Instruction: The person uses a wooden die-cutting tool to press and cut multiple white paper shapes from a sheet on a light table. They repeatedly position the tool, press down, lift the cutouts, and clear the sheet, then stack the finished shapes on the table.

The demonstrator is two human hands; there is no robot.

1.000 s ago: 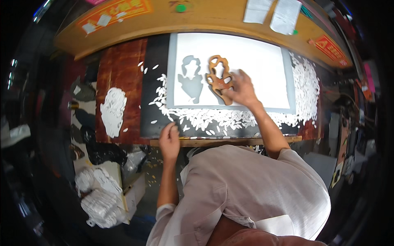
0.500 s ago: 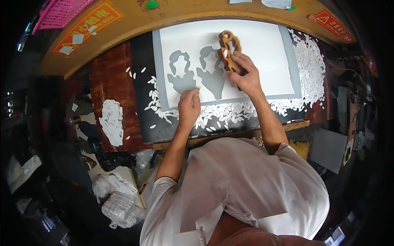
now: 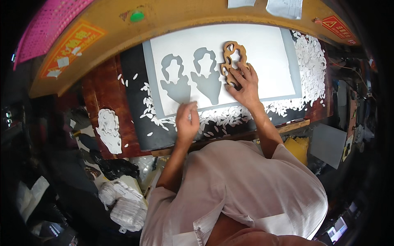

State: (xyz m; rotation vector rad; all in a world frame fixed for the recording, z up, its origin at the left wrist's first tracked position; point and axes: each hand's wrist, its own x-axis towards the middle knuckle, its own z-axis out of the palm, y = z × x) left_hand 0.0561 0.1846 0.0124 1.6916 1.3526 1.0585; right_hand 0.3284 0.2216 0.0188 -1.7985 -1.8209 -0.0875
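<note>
A brown cutting die [image 3: 245, 53] with several openings sits on the white sheet [image 3: 269, 57], just right of two cut-out shapes. My right hand [image 3: 246, 87] grips its near end, fingers over the top and thumb at the near-left side. Grey board [image 3: 177, 90] shows through both cut-outs and along the sheet's edges. My left hand [image 3: 187, 121] is closed at the sheet's near edge, below the left cut-out, fingers curled together with nothing visible in them; its fingertips are slightly blurred.
Small white oval offcuts [image 3: 310, 71] cover the right side and near edge of the black mat [image 3: 154, 138]. Cut white pieces [image 3: 109, 130] lie stacked on the red-brown table at left. A yellow machine beam [image 3: 172, 19] spans the far side. White bundles [image 3: 128, 213] stand at lower left.
My right hand has brought the die down and rightward from beside the second cut-out onto the sheet. My left hand stays near the sheet's front edge. The whole view has shifted slightly.
</note>
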